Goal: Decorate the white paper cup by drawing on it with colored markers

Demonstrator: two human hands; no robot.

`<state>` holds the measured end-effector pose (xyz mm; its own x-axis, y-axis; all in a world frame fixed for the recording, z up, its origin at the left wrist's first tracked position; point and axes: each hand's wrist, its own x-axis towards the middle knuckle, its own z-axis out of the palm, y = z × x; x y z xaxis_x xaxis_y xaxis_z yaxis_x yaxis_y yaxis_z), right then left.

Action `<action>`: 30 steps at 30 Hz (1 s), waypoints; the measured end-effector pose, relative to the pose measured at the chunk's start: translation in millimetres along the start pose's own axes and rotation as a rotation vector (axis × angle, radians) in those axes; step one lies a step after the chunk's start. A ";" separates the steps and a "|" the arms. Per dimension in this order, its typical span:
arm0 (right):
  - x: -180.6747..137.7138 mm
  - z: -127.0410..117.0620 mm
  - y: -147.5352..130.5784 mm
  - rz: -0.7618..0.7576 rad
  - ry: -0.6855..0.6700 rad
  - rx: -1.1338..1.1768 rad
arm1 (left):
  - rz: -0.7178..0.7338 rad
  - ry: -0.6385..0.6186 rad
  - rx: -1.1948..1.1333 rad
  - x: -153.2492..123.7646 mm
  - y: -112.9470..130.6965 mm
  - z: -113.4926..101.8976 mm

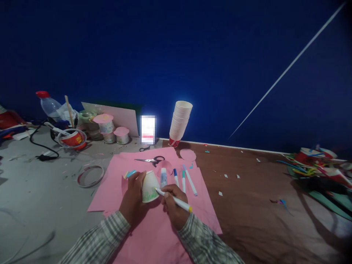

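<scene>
Cup of tapered, green-streaked paper

I can't read a single word or number from here. The tube lying towards the middle of the desk has a bluish printed label, too small to make out. Near the desk's back left corner, a red cup carries a yellow mark that is too blurred to spell. At the back edge, a bright white panel with a pinkish-red band is blocked into squares, so any lettering on it is lost.
</scene>
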<state>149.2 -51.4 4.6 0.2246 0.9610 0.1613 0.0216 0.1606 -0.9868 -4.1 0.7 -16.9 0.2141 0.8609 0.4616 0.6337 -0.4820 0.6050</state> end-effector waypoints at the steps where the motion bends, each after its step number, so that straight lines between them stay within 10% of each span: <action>1: 0.3 0.1 0.2 0.000 -0.003 0.001 | -0.001 -0.002 0.000 0.0 0.1 -0.1; 30: 3.8 -3.7 6.7 -0.053 -0.005 -0.042 | 0.056 0.008 0.000 0.7 0.4 -1.3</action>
<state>153.8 -47.5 -1.4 0.2176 0.9524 0.2134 0.0739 0.2019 -0.9766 -4.6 0.9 -15.5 0.2429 0.8313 0.4999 0.6211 -0.5292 0.5781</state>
